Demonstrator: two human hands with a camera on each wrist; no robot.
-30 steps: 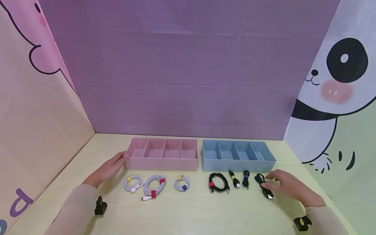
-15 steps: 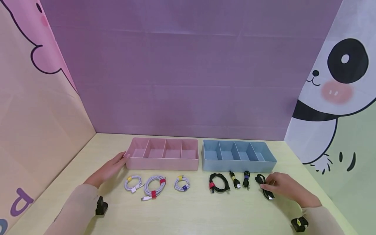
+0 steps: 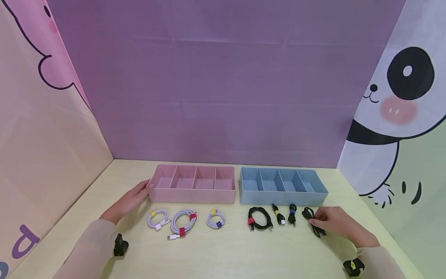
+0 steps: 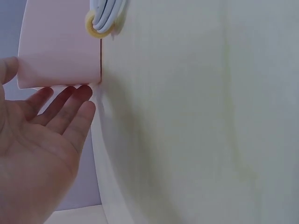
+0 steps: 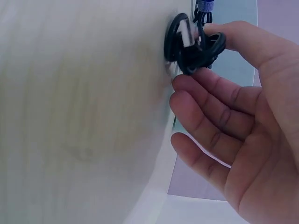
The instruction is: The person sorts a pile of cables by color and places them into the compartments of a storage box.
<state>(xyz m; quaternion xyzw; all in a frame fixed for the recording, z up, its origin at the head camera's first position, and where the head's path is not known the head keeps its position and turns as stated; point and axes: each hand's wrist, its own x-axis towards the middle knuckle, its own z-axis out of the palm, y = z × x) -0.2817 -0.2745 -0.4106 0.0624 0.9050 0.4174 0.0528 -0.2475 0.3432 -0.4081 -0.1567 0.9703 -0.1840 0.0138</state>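
Observation:
My right hand (image 3: 339, 224) pinches a coiled black USB cable (image 3: 314, 223) at the right end of the row. In the right wrist view its thumb and forefinger close on the black coil (image 5: 194, 46), whose metal plug shows; the other fingers are loosely bent. My left hand (image 3: 130, 199) rests on the left end of a pink four-compartment box (image 3: 193, 195). Seen from the left wrist, its fairly straight fingers (image 4: 74, 112) touch the box's end wall (image 4: 60, 51). The thumb lies at the rim.
A blue four-compartment box (image 3: 283, 197) stands right of the pink one. In front lie black cables with a red tie (image 3: 260, 218), a yellow tie (image 3: 278, 215) and a blue tie (image 3: 292, 215). White coiled cables (image 3: 183, 224) lie before the pink box. A purple wall (image 3: 223, 85) stands behind.
My right hand has moved slightly left and its thumb and fingers have closed on the black cable, whose plug end has shifted slightly. The left hand stays at the pink box.

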